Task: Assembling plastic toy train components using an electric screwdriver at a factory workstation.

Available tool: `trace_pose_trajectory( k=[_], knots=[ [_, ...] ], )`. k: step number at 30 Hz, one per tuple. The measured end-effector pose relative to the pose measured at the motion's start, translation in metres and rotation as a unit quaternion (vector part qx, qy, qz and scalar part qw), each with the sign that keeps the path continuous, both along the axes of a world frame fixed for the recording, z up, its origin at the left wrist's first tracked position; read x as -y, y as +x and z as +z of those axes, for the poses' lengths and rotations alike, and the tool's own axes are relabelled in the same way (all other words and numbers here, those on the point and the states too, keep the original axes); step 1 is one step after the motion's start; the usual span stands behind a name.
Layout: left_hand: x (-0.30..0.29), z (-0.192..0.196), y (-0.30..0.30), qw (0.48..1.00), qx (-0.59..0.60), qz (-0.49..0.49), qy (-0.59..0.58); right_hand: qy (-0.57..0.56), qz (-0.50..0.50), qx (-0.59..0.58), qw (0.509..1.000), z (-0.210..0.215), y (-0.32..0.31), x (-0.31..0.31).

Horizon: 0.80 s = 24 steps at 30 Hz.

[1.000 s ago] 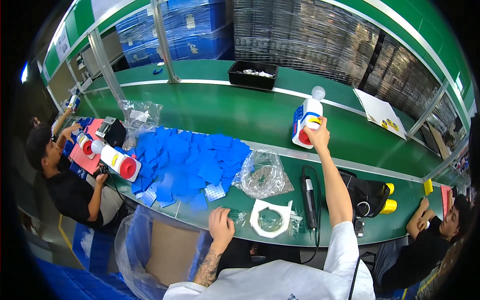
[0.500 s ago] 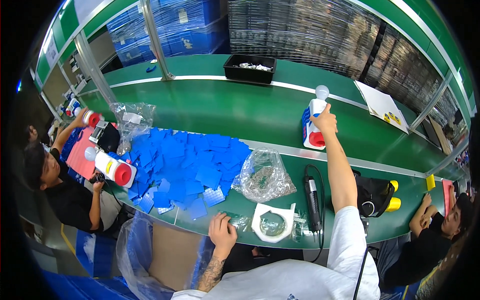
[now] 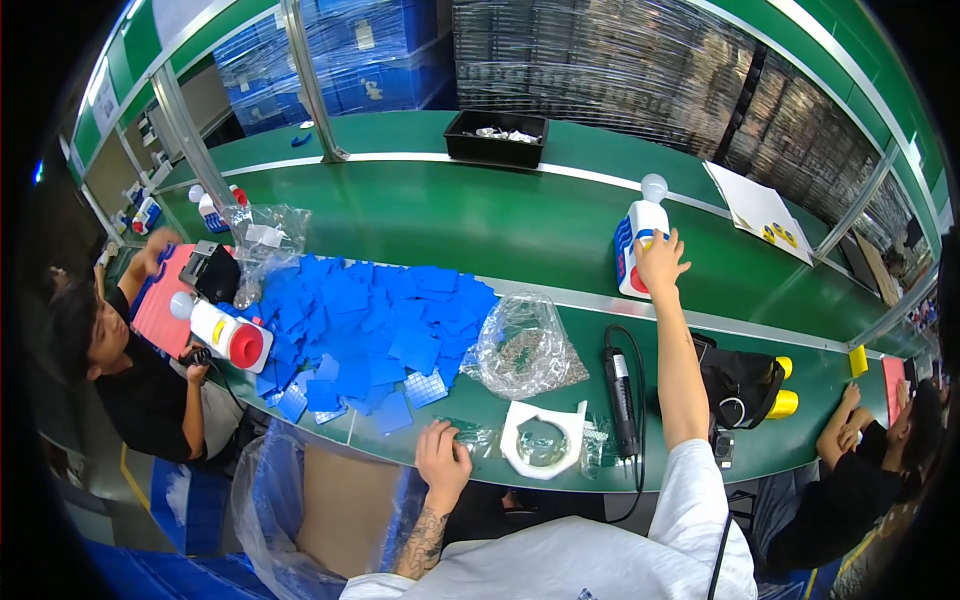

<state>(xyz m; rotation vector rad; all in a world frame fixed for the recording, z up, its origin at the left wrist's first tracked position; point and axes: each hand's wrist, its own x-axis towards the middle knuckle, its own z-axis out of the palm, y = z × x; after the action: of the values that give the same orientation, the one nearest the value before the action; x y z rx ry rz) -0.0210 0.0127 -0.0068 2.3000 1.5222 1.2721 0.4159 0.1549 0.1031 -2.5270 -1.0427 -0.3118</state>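
Observation:
On the green belt stands a white, blue and red boxy device with a round pale bulb on top. My right hand is at its near side, fingers spread, partly hiding its red part. At the bench's near edge rests my left hand, loosely curled with nothing visible in it. Right of it lies a white ring-shaped fixture with a round opening. A black corded electric screwdriver lies further right. Beyond the fixture sits a clear bag of small metal parts.
Many blue square sheets are heaped at the left. A black bin stands on the far ledge, with a white board to its right. A black bag with yellow parts lies at the right. Co-workers sit at both sides.
My right hand's fingers have spread from their grip on the device, which stands slightly further right. The left co-worker's hand has let go of another such device, now on the belt.

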Motion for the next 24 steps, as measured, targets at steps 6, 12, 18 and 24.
trace_pose_trajectory(
  k=[6,12,18,24],
  knots=[
    [-0.001,-0.002,-0.001,1.0,0.004,-0.001,-0.005,-0.004,-0.027,-0.036,0.999,-0.009,0.013,0.004],
    [0.002,-0.003,0.0,1.0,0.002,-0.005,-0.014,-0.033,-0.108,-0.134,0.985,0.021,0.04,-0.006],
    [0.004,-0.001,-0.003,1.0,-0.01,0.002,-0.012,0.007,-0.097,-0.12,0.988,0.052,0.052,0.004],
    [-0.002,0.003,0.005,1.0,-0.005,-0.002,-0.017,0.146,-0.05,0.043,0.987,0.094,0.071,0.033]
  ],
)
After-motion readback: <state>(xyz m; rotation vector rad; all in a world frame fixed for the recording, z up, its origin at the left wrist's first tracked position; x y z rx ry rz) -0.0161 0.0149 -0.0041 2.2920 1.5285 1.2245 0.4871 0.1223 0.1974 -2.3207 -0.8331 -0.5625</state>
